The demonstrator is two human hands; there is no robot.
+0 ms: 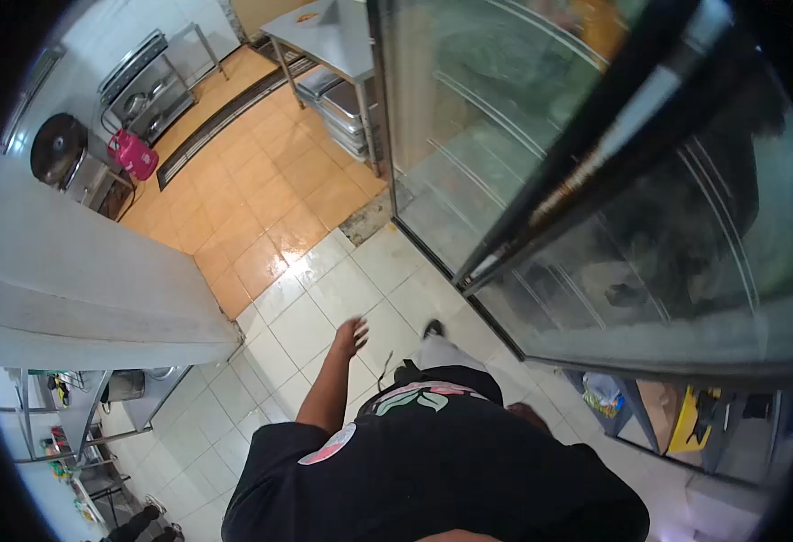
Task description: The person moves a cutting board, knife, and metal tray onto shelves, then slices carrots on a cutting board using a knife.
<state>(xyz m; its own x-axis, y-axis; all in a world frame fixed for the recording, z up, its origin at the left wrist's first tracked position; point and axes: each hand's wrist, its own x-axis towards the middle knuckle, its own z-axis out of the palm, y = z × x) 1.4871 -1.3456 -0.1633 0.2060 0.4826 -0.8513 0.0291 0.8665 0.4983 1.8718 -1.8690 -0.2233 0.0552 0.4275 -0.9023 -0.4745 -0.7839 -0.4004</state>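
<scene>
My left hand hangs in front of my body over the white tiled floor. Its fingers are loosely bent and apart, and nothing is in them. A small patch of skin shows by the right side of my black shirt, probably part of my right arm; the hand itself is hidden. To my right stands a tall glass-doored cabinet with dark frames and racks behind the glass. Neither hand is seen touching it.
Ahead, white tiles meet an orange tiled floor, shiny as if wet. A steel table holds trays below. Left are a pink gas cylinder, a wall corner and a steel shelf. Another person's legs show at lower left.
</scene>
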